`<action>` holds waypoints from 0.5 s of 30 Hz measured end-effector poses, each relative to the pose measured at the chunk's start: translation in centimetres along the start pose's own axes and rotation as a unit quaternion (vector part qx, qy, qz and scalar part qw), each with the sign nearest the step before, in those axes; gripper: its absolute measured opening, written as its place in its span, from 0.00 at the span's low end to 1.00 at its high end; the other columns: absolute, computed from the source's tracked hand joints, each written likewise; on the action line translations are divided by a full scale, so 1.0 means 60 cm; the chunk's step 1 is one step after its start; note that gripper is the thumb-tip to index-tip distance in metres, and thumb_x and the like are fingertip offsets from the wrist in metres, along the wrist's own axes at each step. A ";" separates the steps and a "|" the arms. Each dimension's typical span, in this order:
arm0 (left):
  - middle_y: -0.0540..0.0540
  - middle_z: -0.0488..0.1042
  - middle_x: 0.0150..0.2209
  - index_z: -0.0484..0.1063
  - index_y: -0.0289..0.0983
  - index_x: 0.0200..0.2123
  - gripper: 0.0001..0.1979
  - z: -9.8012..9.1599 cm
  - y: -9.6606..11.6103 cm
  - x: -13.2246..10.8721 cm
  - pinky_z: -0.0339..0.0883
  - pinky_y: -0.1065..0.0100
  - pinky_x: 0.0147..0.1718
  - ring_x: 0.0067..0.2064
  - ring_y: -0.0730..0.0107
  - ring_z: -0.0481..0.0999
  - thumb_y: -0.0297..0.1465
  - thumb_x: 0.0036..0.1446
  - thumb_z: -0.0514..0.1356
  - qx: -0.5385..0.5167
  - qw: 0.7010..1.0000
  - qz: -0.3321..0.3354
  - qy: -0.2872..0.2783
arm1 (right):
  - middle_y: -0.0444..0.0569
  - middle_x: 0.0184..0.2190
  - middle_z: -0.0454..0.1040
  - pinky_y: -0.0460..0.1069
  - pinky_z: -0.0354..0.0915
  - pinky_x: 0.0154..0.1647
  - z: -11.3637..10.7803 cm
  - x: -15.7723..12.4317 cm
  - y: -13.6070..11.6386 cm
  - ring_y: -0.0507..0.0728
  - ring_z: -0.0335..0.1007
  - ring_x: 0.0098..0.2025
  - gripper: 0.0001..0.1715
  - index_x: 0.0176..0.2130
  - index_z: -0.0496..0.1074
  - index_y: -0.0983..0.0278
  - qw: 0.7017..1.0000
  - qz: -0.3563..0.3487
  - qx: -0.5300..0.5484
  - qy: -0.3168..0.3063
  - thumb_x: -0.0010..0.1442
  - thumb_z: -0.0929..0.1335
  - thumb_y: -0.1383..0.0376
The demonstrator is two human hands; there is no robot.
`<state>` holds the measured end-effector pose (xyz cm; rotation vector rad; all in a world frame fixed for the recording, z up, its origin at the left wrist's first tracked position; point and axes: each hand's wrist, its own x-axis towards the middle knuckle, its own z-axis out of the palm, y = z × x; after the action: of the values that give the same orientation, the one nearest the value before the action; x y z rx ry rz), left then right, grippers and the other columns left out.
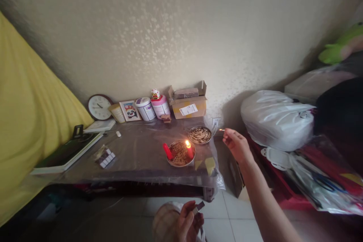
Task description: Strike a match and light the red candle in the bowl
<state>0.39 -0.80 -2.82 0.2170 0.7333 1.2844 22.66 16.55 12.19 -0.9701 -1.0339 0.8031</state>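
Note:
My right hand [234,144] reaches out past the table's right end, pinching a match [222,130] with a small orange flame at its tip. Low in front of me, my left hand [188,221] is closed around a small matchbox [199,207]. On the table, a shallow bowl [181,165] of brownish bits holds two red candles. The right candle [190,152] burns; the left candle [167,152] leans outward and shows no flame. Behind them, a round dish [200,143] contains many thin sticks that look like matches.
Small boxes [107,158] in clear wrap lie on the plastic-covered table [136,155]. Along the wall stand a clock [99,107], a picture frame [131,111], two tubs and an open carton [188,107]. Yellow paper pieces [210,165] lie near the corner. White bags [278,119] crowd the right.

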 end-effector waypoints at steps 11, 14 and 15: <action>0.49 0.80 0.30 0.78 0.41 0.32 0.18 -0.006 -0.004 0.015 0.70 0.68 0.31 0.29 0.69 0.78 0.35 0.33 0.74 -0.006 1.000 -0.016 0.015 | 0.46 0.27 0.78 0.47 0.65 0.30 0.003 -0.003 0.059 0.54 0.70 0.28 0.11 0.30 0.77 0.64 0.993 -0.021 -0.112 0.029 0.49 0.72 0.59; 0.50 0.80 0.29 0.78 0.41 0.31 0.18 -0.009 -0.007 0.020 0.70 0.68 0.30 0.28 0.69 0.78 0.36 0.33 0.74 0.001 1.000 -0.020 0.016 | 0.47 0.26 0.77 0.48 0.66 0.30 0.015 -0.001 0.079 0.55 0.70 0.27 0.15 0.30 0.75 0.64 0.992 -0.017 -0.127 0.017 0.49 0.70 0.54; 0.50 0.80 0.29 0.78 0.42 0.31 0.18 -0.011 -0.008 0.022 0.70 0.68 0.30 0.28 0.69 0.78 0.36 0.32 0.74 0.004 1.000 -0.021 0.015 | 0.47 0.26 0.77 0.49 0.66 0.31 0.020 0.000 0.085 0.55 0.71 0.27 0.16 0.30 0.75 0.64 0.991 -0.018 -0.135 0.016 0.49 0.70 0.54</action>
<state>0.49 0.14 -4.08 0.1886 0.7658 1.2465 21.03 18.74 7.71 -1.1876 -1.1478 0.6250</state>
